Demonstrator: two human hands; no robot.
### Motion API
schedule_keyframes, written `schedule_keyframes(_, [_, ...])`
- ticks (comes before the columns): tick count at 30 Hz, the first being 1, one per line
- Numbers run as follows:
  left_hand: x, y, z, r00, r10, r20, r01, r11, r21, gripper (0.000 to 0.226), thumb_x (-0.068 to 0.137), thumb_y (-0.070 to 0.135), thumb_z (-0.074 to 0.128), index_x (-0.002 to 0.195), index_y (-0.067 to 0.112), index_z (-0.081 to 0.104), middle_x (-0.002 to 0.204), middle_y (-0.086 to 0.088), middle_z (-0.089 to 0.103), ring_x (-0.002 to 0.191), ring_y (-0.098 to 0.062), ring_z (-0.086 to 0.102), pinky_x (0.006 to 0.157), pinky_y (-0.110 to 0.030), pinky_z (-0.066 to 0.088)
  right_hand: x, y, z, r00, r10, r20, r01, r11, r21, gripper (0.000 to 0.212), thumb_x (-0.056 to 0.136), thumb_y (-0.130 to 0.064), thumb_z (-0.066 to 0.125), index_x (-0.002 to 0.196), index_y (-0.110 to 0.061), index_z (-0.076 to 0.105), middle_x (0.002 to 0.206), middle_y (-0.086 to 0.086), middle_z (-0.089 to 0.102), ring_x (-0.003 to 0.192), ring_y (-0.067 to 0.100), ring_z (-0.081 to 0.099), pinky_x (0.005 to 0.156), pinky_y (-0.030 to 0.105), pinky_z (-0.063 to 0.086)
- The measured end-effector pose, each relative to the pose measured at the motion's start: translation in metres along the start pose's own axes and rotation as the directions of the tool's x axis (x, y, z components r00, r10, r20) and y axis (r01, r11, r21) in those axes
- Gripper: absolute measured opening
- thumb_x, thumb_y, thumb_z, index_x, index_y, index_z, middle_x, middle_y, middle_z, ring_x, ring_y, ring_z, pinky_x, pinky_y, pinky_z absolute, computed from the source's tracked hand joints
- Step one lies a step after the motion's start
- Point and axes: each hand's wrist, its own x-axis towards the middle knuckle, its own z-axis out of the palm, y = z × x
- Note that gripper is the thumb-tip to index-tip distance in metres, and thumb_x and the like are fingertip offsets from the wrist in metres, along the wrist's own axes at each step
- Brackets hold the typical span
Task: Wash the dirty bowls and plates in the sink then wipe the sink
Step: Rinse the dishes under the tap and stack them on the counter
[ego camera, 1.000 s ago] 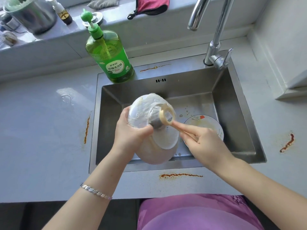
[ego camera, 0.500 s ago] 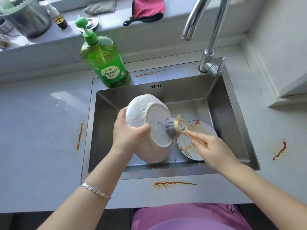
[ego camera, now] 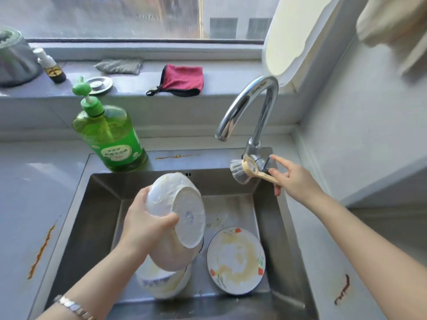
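Bowl (ego camera: 175,218): white, sudsy, tilted base-up over sink (ego camera: 92,215) basin. Gripped at rim by left hand (ego camera: 143,225), thumb across outer wall, fingers curled behind. Second bowl (ego camera: 161,285) directly below on basin floor, soiled plate (ego camera: 235,259) just beside it, to the right. Right hand (ego camera: 293,179) at back right corner: brush (ego camera: 242,172) handle pinched between thumb and curled fingers, index straight, tip against faucet (ego camera: 251,107) lever. Brush head, grey bristles, beside faucet base. Green soap bottle (ego camera: 108,137) upright on sink's rear left ledge.
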Motion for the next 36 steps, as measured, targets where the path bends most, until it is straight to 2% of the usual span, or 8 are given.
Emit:
schedule_keyframes(4, [0.011, 0.007, 0.008, 1.000, -0.006, 0.006, 0.006, 1.000, -0.019, 0.060, 0.066, 0.000, 0.074, 0.116, 0.025, 0.052, 0.097, 0.004, 0.060, 0.086, -0.015, 0.057, 0.072, -0.031, 0.044, 0.033, 0.005, 0.001, 0.999, 0.026, 0.031, -0.029, 0.992, 0.121, 0.045, 0.093, -0.021, 0.055, 0.136, -0.021, 0.042, 0.051, -0.006, 0.063, 0.036, -0.007, 0.047, 0.041, 0.007, 0.033])
schedule_keyframes(12, [0.024, 0.021, 0.024, 1.000, -0.022, 0.004, 0.022, 1.000, -0.020, 0.052, 0.068, -0.004, 0.070, 0.105, 0.028, 0.052, 0.086, 0.011, 0.060, 0.076, -0.002, 0.056, 0.059, -0.018, 0.041, 0.050, 0.018, 0.012, 0.997, 0.029, -0.066, -0.016, 0.981, 0.192, 0.008, 0.095, -0.020, 0.050, 0.089, -0.016, 0.052, 0.071, 0.002, 0.068, 0.046, -0.002, 0.053, 0.046, 0.009, 0.032])
schedule_keyframes(16, [0.024, 0.024, 0.029, 1.000, -0.030, 0.002, 0.030, 0.999, -0.018, 0.053, 0.067, -0.005, 0.071, 0.106, 0.027, 0.053, 0.087, 0.012, 0.060, 0.075, -0.001, 0.055, 0.058, -0.018, 0.040, 0.051, 0.026, 0.017, 0.995, 0.030, -0.099, -0.018, 0.993, 0.119, 0.012, 0.095, -0.028, 0.049, 0.090, -0.020, 0.055, 0.079, 0.008, 0.070, 0.069, 0.024, 0.055, 0.061, 0.029, 0.037])
schedule_keyframes(20, [0.020, 0.025, 0.030, 0.999, -0.037, -0.004, 0.037, 0.999, -0.011, 0.054, 0.068, -0.004, 0.071, 0.107, 0.028, 0.052, 0.088, 0.012, 0.060, 0.076, -0.001, 0.055, 0.058, -0.019, 0.041, 0.045, 0.035, 0.020, 0.994, 0.026, -0.103, -0.014, 0.994, 0.112, 0.013, 0.095, -0.029, 0.048, 0.088, -0.019, 0.053, 0.062, -0.005, 0.059, 0.064, 0.019, 0.047, 0.062, 0.030, 0.036])
schedule_keyframes(26, [0.018, 0.023, 0.027, 0.999, -0.043, -0.015, 0.043, 0.999, -0.018, 0.055, 0.067, -0.004, 0.071, 0.109, 0.026, 0.053, 0.089, 0.010, 0.061, 0.078, -0.003, 0.056, 0.059, -0.021, 0.043, 0.042, 0.037, 0.021, 0.993, 0.044, -0.109, -0.026, 0.987, 0.160, 0.011, 0.095, -0.029, 0.049, 0.089, -0.021, 0.054, 0.070, 0.002, 0.064, 0.072, 0.025, 0.053, 0.066, 0.032, 0.039])
schedule_keyframes(30, [0.014, 0.021, 0.020, 0.999, -0.039, -0.026, 0.038, 0.999, -0.034, 0.053, 0.068, -0.005, 0.071, 0.108, 0.025, 0.054, 0.088, 0.010, 0.061, 0.076, -0.003, 0.057, 0.060, -0.022, 0.044, 0.020, 0.022, 0.021, 0.998, 0.009, -0.064, 0.010, 0.955, 0.295, 0.031, 0.092, -0.042, 0.048, 0.119, -0.028, 0.051, 0.070, -0.006, 0.070, 0.091, 0.011, 0.062, 0.082, 0.027, 0.039])
schedule_keyframes(33, [0.011, 0.014, 0.011, 0.998, -0.054, -0.038, 0.052, 0.997, -0.051, 0.053, 0.068, -0.003, 0.071, 0.109, 0.025, 0.054, 0.091, 0.007, 0.062, 0.079, -0.006, 0.058, 0.062, -0.025, 0.046, -0.013, 0.003, 0.034, 0.996, -0.074, 0.048, 0.046, 0.900, 0.433, 0.055, 0.074, -0.056, 0.051, 0.125, -0.039, 0.043, 0.044, -0.008, 0.055, 0.060, -0.001, 0.054, 0.070, 0.011, 0.038])
schedule_keyframes(36, [0.006, 0.007, 0.002, 0.997, -0.063, -0.054, 0.060, 0.996, -0.060, 0.053, 0.068, -0.001, 0.072, 0.108, 0.027, 0.053, 0.096, 0.005, 0.061, 0.082, -0.006, 0.058, 0.062, -0.024, 0.045, -0.042, -0.013, 0.059, 0.983, -0.120, 0.140, 0.025, 0.840, 0.542, 0.039, 0.076, -0.038, 0.060, 0.115, -0.042, 0.051, 0.040, -0.014, 0.036, 0.043, 0.002, 0.028, 0.049, 0.009, 0.028])
